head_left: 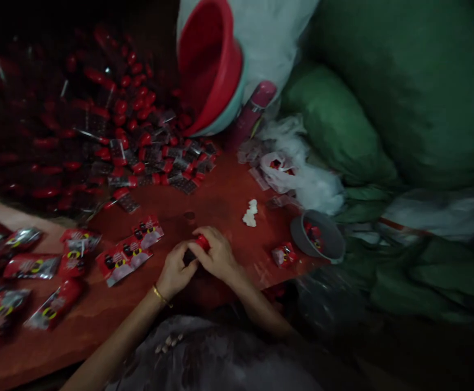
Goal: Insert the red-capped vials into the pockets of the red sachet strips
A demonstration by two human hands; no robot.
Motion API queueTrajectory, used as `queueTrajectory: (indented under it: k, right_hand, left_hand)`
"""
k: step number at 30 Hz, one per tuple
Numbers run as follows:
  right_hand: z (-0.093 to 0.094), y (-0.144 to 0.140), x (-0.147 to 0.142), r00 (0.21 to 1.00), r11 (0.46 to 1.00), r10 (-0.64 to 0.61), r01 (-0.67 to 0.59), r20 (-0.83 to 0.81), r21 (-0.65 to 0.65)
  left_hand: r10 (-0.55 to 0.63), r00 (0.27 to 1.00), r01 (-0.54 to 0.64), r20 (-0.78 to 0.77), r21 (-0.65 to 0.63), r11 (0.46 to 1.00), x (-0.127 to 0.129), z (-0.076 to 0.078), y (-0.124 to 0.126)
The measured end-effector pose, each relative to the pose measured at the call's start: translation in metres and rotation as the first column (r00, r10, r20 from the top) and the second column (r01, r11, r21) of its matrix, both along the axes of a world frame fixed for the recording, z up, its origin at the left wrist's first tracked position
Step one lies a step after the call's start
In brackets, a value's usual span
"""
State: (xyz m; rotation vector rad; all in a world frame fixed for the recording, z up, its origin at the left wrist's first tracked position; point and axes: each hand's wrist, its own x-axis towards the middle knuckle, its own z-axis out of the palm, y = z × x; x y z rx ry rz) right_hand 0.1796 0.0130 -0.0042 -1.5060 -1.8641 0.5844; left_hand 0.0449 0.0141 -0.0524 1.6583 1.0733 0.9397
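My left hand (175, 271) and my right hand (217, 254) meet above the red tabletop, fingers closed around one small item with a glossy red part (202, 243) and a dark body. Most of it is hidden by my fingers, so its kind does not show. Left of my hands lie flat printed cards (131, 251) in red and pink, laid in a slanting row. Beyond them is a large heap of similar red-and-dark pieces (139, 103). Several packed pieces in printed red and silvery wrappers (33, 266) are spread at the left.
A red basin (231, 65) nested with a pale blue one leans behind the heap, beside a pink flask (257, 100). White plastic bags (318, 187), a grey tub (316, 241), a small red packet (284, 254) and crumpled white scraps (250, 213) are to the right. Large green sacks (335, 119) stand behind.
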Motion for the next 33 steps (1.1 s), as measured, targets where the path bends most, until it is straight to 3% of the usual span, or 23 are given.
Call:
queueTrajectory:
  k: [3,9,16,20,22,24,26,28,30,33]
  right_hand:
    - [0.002,-0.003,0.001,0.993,1.000,0.009,-0.006,0.116,-0.025]
    - [-0.006,-0.001,0.011,0.995,0.995,-0.008,0.018,0.098,-0.097]
    - [0.004,0.000,0.006,0.984,0.993,0.005,0.015,0.176,-0.114]
    - [0.008,-0.004,0.012,0.985,0.991,0.012,0.011,0.170,-0.130]
    - [0.014,0.000,0.037,0.971,0.987,-0.086,0.113,0.223,-0.112]
    - [0.024,0.010,0.079,0.870,0.935,-0.285,0.344,0.402,-0.081]
    - [0.036,0.024,0.131,0.652,0.835,-0.403,0.549,0.642,-0.033]
    - [0.046,0.039,0.183,0.428,0.734,-0.349,0.678,0.834,-0.042]
    - [0.050,0.054,0.224,0.387,0.691,-0.305,0.719,0.870,-0.077]
    - [0.045,0.073,0.258,0.398,0.657,-0.219,0.735,0.891,-0.166]
  left_hand:
    - [0.031,0.999,-0.026,-0.037,0.128,0.991,0.001,-0.005,0.000]
    - [0.032,0.985,0.014,-0.169,0.265,0.964,0.003,-0.003,0.001]
    - [0.029,0.986,0.013,-0.166,0.249,0.969,0.002,-0.006,0.006]
    - [-0.039,0.986,0.055,-0.163,0.096,0.994,-0.001,-0.004,0.005]
    - [-0.066,0.988,0.068,-0.141,0.010,0.998,-0.002,-0.001,0.004]
    - [-0.076,0.993,0.070,-0.094,-0.066,0.995,-0.002,0.003,0.003]
    - [-0.083,0.996,0.079,-0.026,-0.137,0.987,0.000,0.006,0.003]
    - [-0.076,0.996,0.083,0.045,-0.200,0.976,0.005,0.010,0.004]
    - [-0.062,0.993,0.087,0.104,-0.254,0.963,0.013,0.015,0.006]
    - [-0.038,0.986,0.088,0.161,-0.316,0.945,0.025,0.020,0.010]
